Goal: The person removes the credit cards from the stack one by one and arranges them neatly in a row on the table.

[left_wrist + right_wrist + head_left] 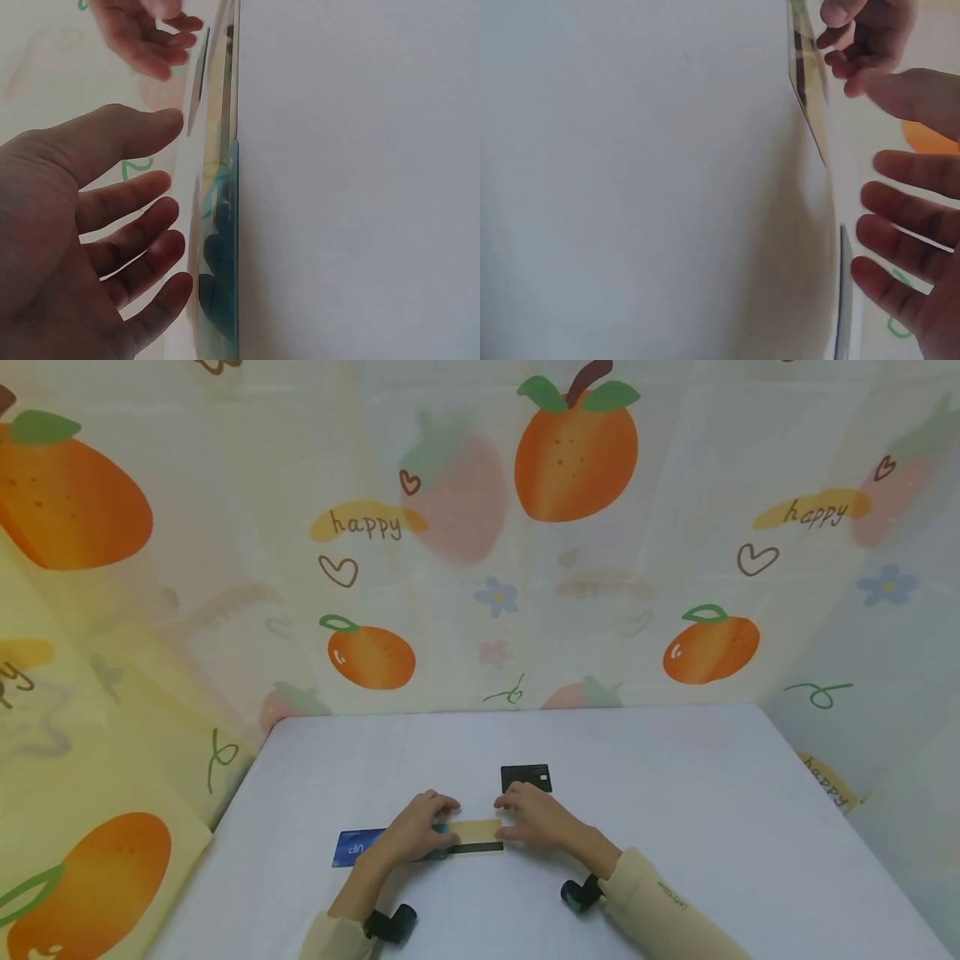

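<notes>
A row of flat cards lies on the white table. At its left end is a blue card (356,850) with "VIP" on it, partly hidden by my left hand (411,830). A teal card (226,292) shows beneath that hand's fingers, touching or overlapping a gold card (476,831) with a dark stripe. The left fingers are spread and relaxed close over the cards, gripping nothing. My right hand (542,818) hovers at the gold card's right end, fingers loosely extended and apart. Behind the right fingers lies a black card (527,772) with a chip, its near edge partly covered.
The white table (675,777) reaches back to a fruit-patterned cloth (465,635), which also hangs along both sides. Each wrist wears a small black camera, one on the left (393,924) and one on the right (581,894), both low over the tabletop.
</notes>
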`<action>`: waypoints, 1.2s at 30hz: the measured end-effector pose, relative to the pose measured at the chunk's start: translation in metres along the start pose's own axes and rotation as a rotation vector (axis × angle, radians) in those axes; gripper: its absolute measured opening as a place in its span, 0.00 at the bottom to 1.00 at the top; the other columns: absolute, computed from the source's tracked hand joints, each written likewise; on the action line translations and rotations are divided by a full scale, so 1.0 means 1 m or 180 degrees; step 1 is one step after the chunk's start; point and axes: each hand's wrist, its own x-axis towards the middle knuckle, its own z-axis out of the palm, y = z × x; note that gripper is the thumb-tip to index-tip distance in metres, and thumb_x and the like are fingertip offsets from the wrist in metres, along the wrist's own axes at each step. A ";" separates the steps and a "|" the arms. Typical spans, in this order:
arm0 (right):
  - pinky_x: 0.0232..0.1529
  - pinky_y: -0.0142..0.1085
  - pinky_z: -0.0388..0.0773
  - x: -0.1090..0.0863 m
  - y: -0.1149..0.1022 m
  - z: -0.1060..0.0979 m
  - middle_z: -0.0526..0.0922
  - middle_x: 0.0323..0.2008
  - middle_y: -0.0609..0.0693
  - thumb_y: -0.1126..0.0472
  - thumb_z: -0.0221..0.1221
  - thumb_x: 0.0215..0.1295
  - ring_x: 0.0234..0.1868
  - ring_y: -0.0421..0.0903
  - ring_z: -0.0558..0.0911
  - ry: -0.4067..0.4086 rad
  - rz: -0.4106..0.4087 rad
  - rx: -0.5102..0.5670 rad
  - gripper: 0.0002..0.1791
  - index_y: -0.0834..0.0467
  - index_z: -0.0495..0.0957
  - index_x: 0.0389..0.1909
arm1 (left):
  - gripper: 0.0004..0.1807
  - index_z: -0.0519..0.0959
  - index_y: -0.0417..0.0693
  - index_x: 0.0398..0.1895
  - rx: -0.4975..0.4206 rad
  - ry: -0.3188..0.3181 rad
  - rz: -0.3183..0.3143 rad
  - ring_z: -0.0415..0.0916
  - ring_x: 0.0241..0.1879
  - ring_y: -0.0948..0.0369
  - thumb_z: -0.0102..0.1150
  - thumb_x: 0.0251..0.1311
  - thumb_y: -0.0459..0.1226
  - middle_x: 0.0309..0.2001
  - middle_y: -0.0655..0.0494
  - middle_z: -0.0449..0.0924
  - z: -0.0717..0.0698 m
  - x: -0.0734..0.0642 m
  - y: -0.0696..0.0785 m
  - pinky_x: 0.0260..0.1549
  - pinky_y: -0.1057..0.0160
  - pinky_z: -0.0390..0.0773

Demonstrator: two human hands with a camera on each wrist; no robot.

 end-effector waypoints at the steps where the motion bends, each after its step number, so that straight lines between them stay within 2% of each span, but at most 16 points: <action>1: 0.44 0.35 0.75 0.000 0.001 -0.002 0.78 0.41 0.45 0.48 0.67 0.57 0.41 0.40 0.75 0.0039 0.0021 0.0027 0.22 0.55 0.82 0.48 | 0.25 0.78 0.47 0.54 -0.0025 0.0013 -0.0007 0.70 0.47 0.59 0.71 0.51 0.43 0.45 0.55 0.76 0.000 0.002 0.001 0.51 0.51 0.74; 8: 0.49 0.43 0.77 0.001 0.010 -0.019 0.80 0.42 0.49 0.51 0.67 0.59 0.44 0.45 0.78 0.0191 0.0122 0.0243 0.21 0.58 0.82 0.48 | 0.24 0.78 0.47 0.54 -0.0208 0.0147 -0.0023 0.71 0.49 0.57 0.69 0.54 0.42 0.47 0.53 0.76 -0.002 0.020 0.006 0.50 0.52 0.74; 13: 0.48 0.43 0.77 0.004 0.020 -0.026 0.81 0.40 0.51 0.53 0.68 0.57 0.43 0.47 0.79 0.0334 0.0080 0.0288 0.19 0.61 0.82 0.46 | 0.23 0.78 0.48 0.55 -0.0266 0.0230 0.0013 0.71 0.49 0.56 0.68 0.55 0.43 0.47 0.52 0.77 -0.002 0.033 0.012 0.50 0.53 0.75; 19: 0.48 0.43 0.77 0.005 0.031 -0.032 0.81 0.40 0.53 0.54 0.68 0.57 0.43 0.47 0.79 0.0371 0.0072 0.0265 0.20 0.62 0.82 0.46 | 0.23 0.78 0.45 0.55 -0.0440 0.0291 0.0026 0.72 0.51 0.54 0.68 0.56 0.42 0.49 0.50 0.76 0.002 0.046 0.017 0.51 0.51 0.75; 23: 0.48 0.44 0.77 0.006 0.038 -0.034 0.80 0.40 0.52 0.54 0.69 0.56 0.42 0.47 0.78 0.0390 0.0133 0.0189 0.20 0.62 0.82 0.46 | 0.24 0.77 0.45 0.56 -0.0520 0.0227 0.0000 0.71 0.54 0.52 0.67 0.57 0.42 0.53 0.48 0.75 0.008 0.056 0.020 0.55 0.49 0.74; 30: 0.51 0.45 0.76 0.009 0.047 -0.038 0.80 0.42 0.53 0.54 0.70 0.55 0.43 0.47 0.77 0.0292 0.0346 0.0102 0.23 0.61 0.81 0.49 | 0.28 0.75 0.47 0.59 -0.0427 0.0062 -0.0061 0.69 0.56 0.52 0.68 0.56 0.44 0.56 0.48 0.73 0.016 0.071 0.027 0.57 0.51 0.74; 36: 0.55 0.46 0.74 0.012 0.052 -0.041 0.79 0.45 0.55 0.53 0.70 0.55 0.47 0.49 0.76 0.0206 0.0541 0.0096 0.24 0.60 0.80 0.50 | 0.31 0.73 0.46 0.62 -0.0405 0.0020 -0.0016 0.69 0.56 0.53 0.68 0.56 0.45 0.58 0.48 0.73 0.022 0.080 0.030 0.58 0.51 0.73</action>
